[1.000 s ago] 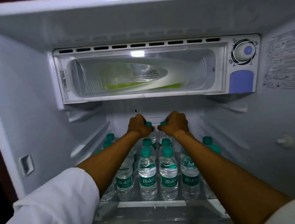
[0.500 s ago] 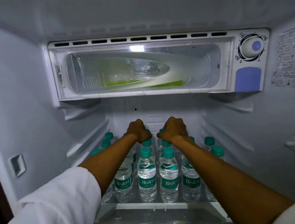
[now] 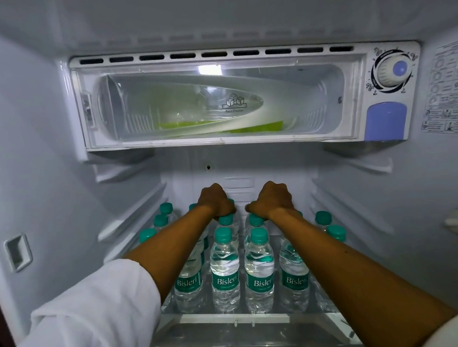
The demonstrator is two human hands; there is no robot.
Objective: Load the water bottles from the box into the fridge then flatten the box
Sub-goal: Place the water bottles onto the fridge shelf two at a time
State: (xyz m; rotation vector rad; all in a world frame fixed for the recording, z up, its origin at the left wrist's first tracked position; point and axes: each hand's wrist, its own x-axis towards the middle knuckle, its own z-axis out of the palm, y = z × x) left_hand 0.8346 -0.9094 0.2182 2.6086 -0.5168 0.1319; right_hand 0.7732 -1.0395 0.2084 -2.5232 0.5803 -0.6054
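Both arms are reaching deep into the fridge (image 3: 27,134), the hands sitting side by side at the centre of the frame. The left hand (image 3: 216,201) is curling its fingers down over the top of a bottle in the back rows, and the right hand (image 3: 273,198) is doing the same just beside it; the bottles they are gripping are mostly hidden under the knuckles. The water bottles (image 3: 224,272) are standing upright on the glass shelf (image 3: 222,317) in the lower middle of the frame, four showing labels across the front row and at least fourteen green caps countable in all, though the arms are covering some. One freezer compartment (image 3: 216,100) is filling the upper centre, with one thermostat dial (image 3: 391,70) at the upper right. Two white sleeves (image 3: 78,322) are framing the bottom corners.
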